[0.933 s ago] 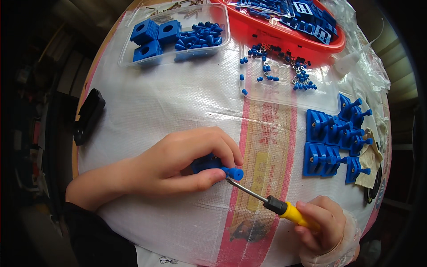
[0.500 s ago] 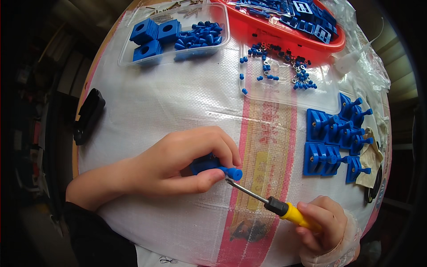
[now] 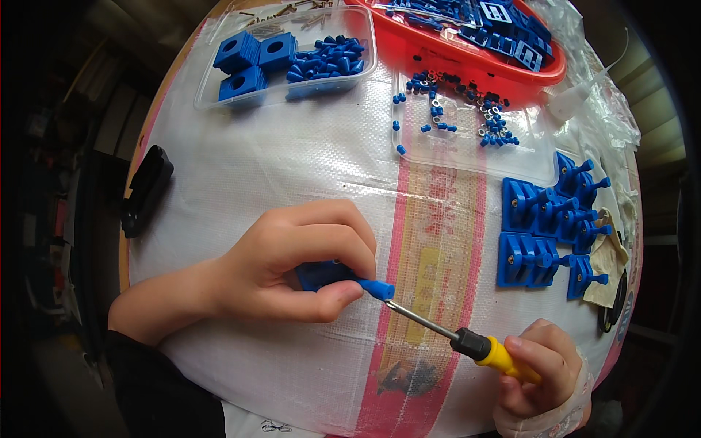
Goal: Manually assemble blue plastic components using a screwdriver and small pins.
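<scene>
My left hand point(image 3: 299, 263) is closed around a blue plastic assembly point(image 3: 321, 275), whose body is partly hidden by the fingers. A blue knob-ended stem point(image 3: 377, 290) sticks out of it past my thumb, pointing right. In my right hand point(image 3: 544, 369) is a screwdriver point(image 3: 504, 358) with a yellow and black handle. Its metal tip lies close to the end of the stem; I cannot tell whether they touch. To the right stand several similar blue assemblies point(image 3: 544, 255) with stems and small metal fasteners.
A clear box point(image 3: 201, 98) holds blue square plates and cone-shaped pieces, with screws point(image 3: 292, 14) behind it. Small blue parts and rings lie on a clear lid point(image 3: 467, 160). A red basin point(image 3: 453, 55) of blue parts, a black case point(image 3: 146, 190) and a white bottle point(image 3: 573, 102) surround the work area.
My left hand has shifted slightly left and turned the blue assembly, so the stem's end faces more to the right. The screwdriver and my right hand have moved a little right and down.
</scene>
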`<control>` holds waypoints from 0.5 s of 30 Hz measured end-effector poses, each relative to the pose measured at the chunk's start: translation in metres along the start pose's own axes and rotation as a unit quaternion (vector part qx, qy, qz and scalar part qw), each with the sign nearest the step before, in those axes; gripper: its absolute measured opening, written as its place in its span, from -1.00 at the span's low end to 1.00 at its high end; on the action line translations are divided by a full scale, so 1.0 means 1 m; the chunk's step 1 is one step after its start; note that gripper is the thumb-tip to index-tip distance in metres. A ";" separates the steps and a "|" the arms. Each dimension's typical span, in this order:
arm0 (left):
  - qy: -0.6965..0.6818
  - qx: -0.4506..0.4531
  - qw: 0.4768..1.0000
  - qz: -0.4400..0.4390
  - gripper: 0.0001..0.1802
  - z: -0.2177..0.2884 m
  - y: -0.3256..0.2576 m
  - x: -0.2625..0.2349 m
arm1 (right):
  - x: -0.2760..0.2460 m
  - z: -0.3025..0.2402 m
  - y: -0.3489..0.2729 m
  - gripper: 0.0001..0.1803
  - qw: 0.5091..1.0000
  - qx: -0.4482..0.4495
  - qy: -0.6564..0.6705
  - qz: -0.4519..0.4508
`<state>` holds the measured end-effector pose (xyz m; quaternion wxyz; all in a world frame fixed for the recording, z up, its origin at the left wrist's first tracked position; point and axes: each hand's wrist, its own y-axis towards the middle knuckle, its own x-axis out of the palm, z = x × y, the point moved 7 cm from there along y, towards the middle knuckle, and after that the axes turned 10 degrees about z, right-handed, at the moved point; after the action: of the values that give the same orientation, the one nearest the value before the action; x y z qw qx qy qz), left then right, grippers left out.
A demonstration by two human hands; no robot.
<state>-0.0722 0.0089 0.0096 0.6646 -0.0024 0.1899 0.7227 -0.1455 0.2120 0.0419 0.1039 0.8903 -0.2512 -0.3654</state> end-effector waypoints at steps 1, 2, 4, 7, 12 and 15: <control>0.002 -0.003 1.000 0.004 -0.88 0.000 -0.001 -0.002 | 0.001 0.001 0.000 -0.62 1.000 -0.003 0.002 -0.001; 0.005 -0.004 1.000 0.007 -0.88 0.001 -0.002 -0.003 | 0.002 0.003 0.001 -0.62 1.000 0.001 0.007 -0.003; 0.010 -0.007 1.000 0.014 -0.88 0.001 -0.005 -0.005 | 0.004 0.005 0.001 -0.62 1.000 0.005 0.014 -0.002; 0.020 0.002 1.000 0.008 -0.88 0.003 -0.004 -0.005 | 0.003 0.004 0.002 -0.62 1.000 0.007 0.010 0.002; 0.014 -0.010 0.999 0.029 -0.87 0.001 -0.004 -0.007 | 0.003 0.005 0.000 -0.61 1.000 0.011 0.004 0.012; 0.017 -0.001 0.999 0.027 -0.87 0.001 -0.002 -0.006 | 0.001 0.004 0.000 -0.59 1.000 0.014 -0.009 0.016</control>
<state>-0.0690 0.0033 0.0114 0.6415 -0.0107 0.2005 0.7403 -0.1479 0.2111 0.0383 0.0945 0.8842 -0.2711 -0.3684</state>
